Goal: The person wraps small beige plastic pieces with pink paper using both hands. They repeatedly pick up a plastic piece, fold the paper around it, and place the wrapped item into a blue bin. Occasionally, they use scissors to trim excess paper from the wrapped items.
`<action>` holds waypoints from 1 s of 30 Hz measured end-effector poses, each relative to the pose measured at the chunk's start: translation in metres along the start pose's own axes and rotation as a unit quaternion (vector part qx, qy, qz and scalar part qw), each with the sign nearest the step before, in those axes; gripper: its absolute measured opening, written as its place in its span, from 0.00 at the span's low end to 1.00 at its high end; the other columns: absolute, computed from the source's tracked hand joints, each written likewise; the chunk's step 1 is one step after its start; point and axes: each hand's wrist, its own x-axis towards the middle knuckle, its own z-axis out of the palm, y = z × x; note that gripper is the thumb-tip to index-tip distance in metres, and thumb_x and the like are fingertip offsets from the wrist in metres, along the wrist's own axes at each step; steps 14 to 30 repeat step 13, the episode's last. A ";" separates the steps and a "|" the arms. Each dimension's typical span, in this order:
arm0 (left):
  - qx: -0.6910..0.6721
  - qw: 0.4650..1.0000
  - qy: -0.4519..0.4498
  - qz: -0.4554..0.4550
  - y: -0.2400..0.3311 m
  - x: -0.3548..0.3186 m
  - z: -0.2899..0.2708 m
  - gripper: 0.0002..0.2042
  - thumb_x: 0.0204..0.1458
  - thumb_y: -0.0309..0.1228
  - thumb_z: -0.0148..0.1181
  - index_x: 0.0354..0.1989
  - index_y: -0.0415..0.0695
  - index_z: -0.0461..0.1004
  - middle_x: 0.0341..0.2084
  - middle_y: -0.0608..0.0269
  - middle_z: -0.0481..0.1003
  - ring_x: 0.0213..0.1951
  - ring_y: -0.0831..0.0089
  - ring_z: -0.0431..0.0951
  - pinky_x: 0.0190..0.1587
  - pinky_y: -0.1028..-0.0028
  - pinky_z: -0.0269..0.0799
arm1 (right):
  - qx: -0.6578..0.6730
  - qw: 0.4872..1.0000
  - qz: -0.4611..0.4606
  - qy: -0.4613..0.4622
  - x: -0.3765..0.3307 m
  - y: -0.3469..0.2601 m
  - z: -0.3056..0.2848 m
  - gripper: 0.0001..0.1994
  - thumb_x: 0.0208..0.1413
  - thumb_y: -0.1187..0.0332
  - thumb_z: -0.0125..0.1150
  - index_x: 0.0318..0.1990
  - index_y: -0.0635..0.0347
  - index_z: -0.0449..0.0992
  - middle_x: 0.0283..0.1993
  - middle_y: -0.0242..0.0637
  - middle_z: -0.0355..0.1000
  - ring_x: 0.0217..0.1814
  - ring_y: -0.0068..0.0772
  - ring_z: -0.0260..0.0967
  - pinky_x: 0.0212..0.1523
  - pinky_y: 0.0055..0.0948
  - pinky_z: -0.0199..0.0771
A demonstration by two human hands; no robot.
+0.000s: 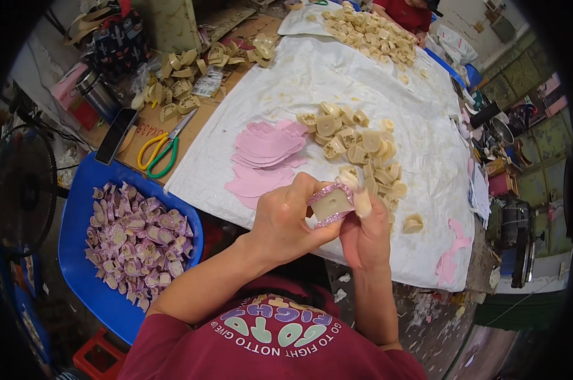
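Note:
Both my hands meet over the near edge of the white sheet, around a beige moulded shoe heel (332,205) with glittery pink material along its sides. My left hand (283,218) grips it from the left, thumb below and fingers above. On the other side, my right hand (370,234) pinches its edge; pale coverings show on its fingers. Just beyond my hands lies a pile of bare beige heels (350,136). Left of that pile, flat pink cut pieces (267,155) are stacked in a fan. A lone heel (413,223) rests to the right.
A blue tub (77,247) at the left holds many pink-covered heels (137,231). Scissors (163,149) with yellow and green handles, a phone (116,136) and a steel flask (98,94) lie or stand beyond it. Another person (408,14) sits at the far end by more heels.

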 end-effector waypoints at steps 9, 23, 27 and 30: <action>-0.020 0.997 0.057 -0.053 -0.001 0.001 0.004 0.20 0.38 0.33 0.71 0.35 0.38 0.67 0.18 0.58 0.73 0.20 0.65 0.78 0.21 0.68 0.71 | 0.019 1.000 0.015 0.017 0.001 0.010 0.009 0.16 0.63 0.69 0.52 0.54 0.68 0.71 0.50 0.37 0.73 0.46 0.24 0.72 0.48 0.23 0.73; 0.009 0.997 0.039 -0.068 -0.005 -0.003 0.005 0.19 0.40 0.33 0.70 0.35 0.39 0.67 0.18 0.57 0.74 0.21 0.65 0.79 0.23 0.69 0.74 | -0.065 0.997 0.005 -0.029 0.007 0.020 -0.011 0.21 0.62 0.66 0.56 0.60 0.65 0.66 0.56 0.38 0.70 0.58 0.29 0.67 0.58 0.25 0.67; 0.009 0.997 0.039 -0.068 -0.005 -0.003 0.005 0.19 0.40 0.33 0.70 0.35 0.39 0.67 0.18 0.57 0.74 0.21 0.65 0.79 0.23 0.69 0.74 | -0.065 0.997 0.005 -0.029 0.007 0.020 -0.011 0.21 0.62 0.66 0.56 0.60 0.65 0.66 0.56 0.38 0.70 0.58 0.29 0.67 0.58 0.25 0.67; 0.009 0.997 0.039 -0.068 -0.005 -0.003 0.005 0.19 0.40 0.33 0.70 0.35 0.39 0.67 0.18 0.57 0.74 0.21 0.65 0.79 0.23 0.69 0.74 | -0.065 0.997 0.005 -0.029 0.007 0.020 -0.011 0.21 0.62 0.66 0.56 0.60 0.65 0.66 0.56 0.38 0.70 0.58 0.29 0.67 0.58 0.25 0.67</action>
